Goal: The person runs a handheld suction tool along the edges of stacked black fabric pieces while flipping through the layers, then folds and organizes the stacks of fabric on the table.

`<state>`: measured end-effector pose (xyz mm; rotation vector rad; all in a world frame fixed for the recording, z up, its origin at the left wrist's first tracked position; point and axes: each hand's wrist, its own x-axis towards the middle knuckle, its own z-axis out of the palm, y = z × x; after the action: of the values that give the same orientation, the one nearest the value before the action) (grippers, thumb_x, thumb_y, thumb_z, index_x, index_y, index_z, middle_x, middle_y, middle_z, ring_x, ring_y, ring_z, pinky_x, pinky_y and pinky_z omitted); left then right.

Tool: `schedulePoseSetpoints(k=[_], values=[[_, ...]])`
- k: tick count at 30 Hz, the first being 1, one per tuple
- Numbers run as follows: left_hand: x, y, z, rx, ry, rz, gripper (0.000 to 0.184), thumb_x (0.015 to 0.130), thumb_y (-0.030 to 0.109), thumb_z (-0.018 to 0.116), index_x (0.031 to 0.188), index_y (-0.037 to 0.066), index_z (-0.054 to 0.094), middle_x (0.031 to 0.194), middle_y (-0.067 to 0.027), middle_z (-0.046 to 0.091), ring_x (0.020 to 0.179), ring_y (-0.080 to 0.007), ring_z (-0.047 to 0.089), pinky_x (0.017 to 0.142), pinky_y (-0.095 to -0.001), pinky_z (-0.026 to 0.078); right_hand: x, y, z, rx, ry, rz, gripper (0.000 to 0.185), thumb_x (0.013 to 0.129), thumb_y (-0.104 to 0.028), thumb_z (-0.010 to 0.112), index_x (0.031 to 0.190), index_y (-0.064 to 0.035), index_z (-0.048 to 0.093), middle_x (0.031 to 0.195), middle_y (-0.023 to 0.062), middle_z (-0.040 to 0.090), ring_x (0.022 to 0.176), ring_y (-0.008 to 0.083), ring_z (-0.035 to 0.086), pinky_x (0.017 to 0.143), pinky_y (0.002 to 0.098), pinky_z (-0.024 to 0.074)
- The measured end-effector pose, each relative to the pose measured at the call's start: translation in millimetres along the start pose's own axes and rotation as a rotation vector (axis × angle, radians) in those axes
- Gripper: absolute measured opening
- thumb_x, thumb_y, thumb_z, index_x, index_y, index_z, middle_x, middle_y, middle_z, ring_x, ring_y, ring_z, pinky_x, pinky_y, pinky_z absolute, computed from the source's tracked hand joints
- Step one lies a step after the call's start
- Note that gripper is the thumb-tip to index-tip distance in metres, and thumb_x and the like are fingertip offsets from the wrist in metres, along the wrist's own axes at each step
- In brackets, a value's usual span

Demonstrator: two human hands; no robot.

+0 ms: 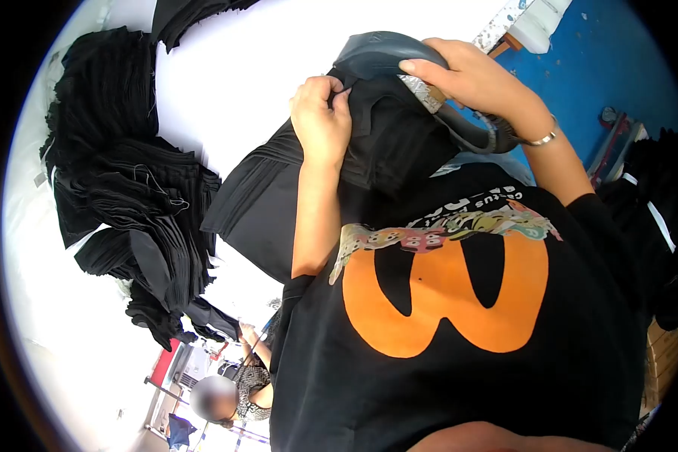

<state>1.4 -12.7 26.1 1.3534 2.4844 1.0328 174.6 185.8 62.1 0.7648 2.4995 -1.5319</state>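
Note:
My left hand [320, 120] is closed on the edge of black fabric [392, 143], with thumb and fingers pinched together near its top. The fabric hangs in folds in front of my chest. My right hand [474, 79] grips a dark grey, curved plastic object [380, 54], its thumb on top and its other fingers mostly hidden. That object's rounded end reaches just above the fabric and close to my left hand. Its exact kind cannot be made out. Below my left forearm lies a layered stack of black cloth pieces [256, 203].
Tall piles of black cut cloth [105, 98] stand on the white table [218, 83] at left. Another person [252, 384] is at lower left. Dark bundles with white ties [652, 203] are at right, beside the blue floor [618, 60].

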Motion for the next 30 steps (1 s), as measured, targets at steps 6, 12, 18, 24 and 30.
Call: schedulePoseSetpoints(k=[6, 12, 18, 24, 30], values=[[-4, 5, -61, -0.694, -0.566, -0.630, 0.014, 0.095, 0.012, 0.068, 0.100, -0.001, 0.070, 0.080, -0.0050, 0.068, 0.067, -0.0095, 0.063, 0.066, -0.0250, 0.051, -25, 3, -16, -0.065, -0.020, 0.041, 0.062, 0.095, -0.056, 0.060, 0.096, 0.0052, 0.066, 0.077, 0.0236, 0.063, 0.071, 0.0365, 0.063, 0.068, 0.0418, 0.0493], [15, -5, -3, 0.025, -0.073, -0.180, 0.026, 0.086, 0.014, 0.079, 0.109, 0.003, 0.073, 0.105, -0.0114, 0.064, 0.077, -0.0195, 0.061, 0.071, -0.0318, 0.052, 15, -4, 2, -0.057, 0.160, -0.152, 0.059, 0.094, -0.054, 0.062, 0.096, 0.0043, 0.068, 0.073, 0.0185, 0.065, 0.069, 0.0311, 0.068, 0.066, 0.0397, 0.0515], [7, 1, 10, -0.080, 0.003, -0.156, 0.027, 0.077, 0.002, 0.085, 0.099, 0.004, 0.070, 0.100, -0.0045, 0.057, 0.064, -0.0090, 0.052, 0.062, -0.0244, 0.048, -9, 8, -28, -0.034, -0.140, 0.012, 0.051, 0.099, -0.046, 0.059, 0.102, 0.0048, 0.065, 0.072, 0.0141, 0.058, 0.070, 0.0218, 0.062, 0.066, 0.0338, 0.0490], [11, 8, 7, 0.061, -0.155, -0.182, 0.039, 0.074, 0.009, 0.087, 0.105, 0.006, 0.064, 0.108, -0.0075, 0.053, 0.069, -0.0157, 0.054, 0.067, -0.0315, 0.052, -5, 19, -14, -0.065, 0.067, -0.201, 0.049, 0.098, -0.044, 0.062, 0.102, 0.0050, 0.066, 0.078, 0.0175, 0.063, 0.069, 0.0267, 0.060, 0.066, 0.0376, 0.0469], [14, -1, 14, -0.023, -0.167, -0.257, 0.022, 0.074, 0.003, 0.084, 0.090, 0.004, 0.070, 0.111, -0.0088, 0.053, 0.078, -0.0166, 0.057, 0.069, -0.0295, 0.052, 7, 21, -5, 0.003, 0.092, -0.245, 0.048, 0.098, -0.045, 0.062, 0.104, 0.0022, 0.067, 0.079, 0.0173, 0.064, 0.069, 0.0281, 0.062, 0.065, 0.0371, 0.0482]])
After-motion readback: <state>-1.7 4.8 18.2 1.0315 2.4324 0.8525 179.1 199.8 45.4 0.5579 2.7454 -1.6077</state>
